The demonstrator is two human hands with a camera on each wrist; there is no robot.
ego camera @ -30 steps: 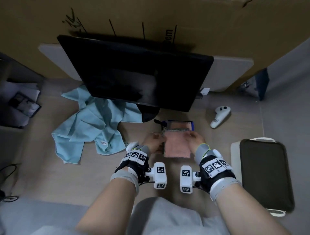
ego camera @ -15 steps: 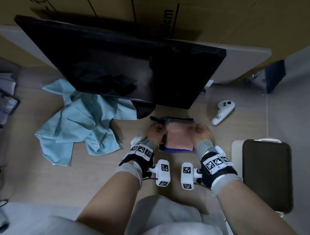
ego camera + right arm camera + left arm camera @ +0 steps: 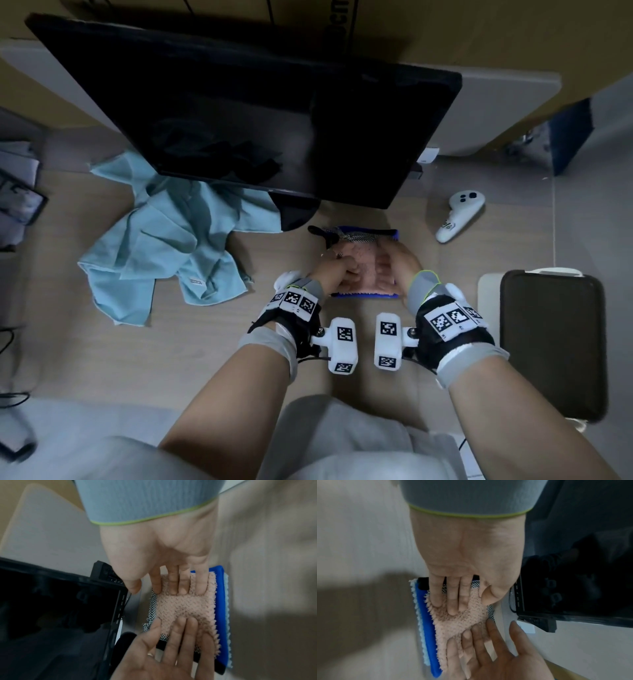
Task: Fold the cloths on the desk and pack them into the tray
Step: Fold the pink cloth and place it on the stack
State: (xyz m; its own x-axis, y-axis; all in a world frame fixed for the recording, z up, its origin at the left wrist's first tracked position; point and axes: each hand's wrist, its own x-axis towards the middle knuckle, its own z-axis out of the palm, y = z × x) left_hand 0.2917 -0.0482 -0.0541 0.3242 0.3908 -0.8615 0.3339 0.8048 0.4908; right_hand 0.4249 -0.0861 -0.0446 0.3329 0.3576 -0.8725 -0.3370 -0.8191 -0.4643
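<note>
Fingers of left hand [image 3: 337,272] and right hand [image 3: 394,265] press flat on the pink cloth [image 3: 185,605] (stack folded); next, probably lift everything to the tray [image 3: 551,339].

Light wood-look worktop [image 3: 191,370] here. Crumpled light blue cloth [image 3: 164,240] sprawls on the left, partly under the dark monitor [image 3: 260,113], whose stand sits at the back. Small folded stack of cloths [image 3: 363,267] in the middle, white controller [image 3: 460,214] off to the right, dark tray [image 3: 551,342] at the right edge.
</note>
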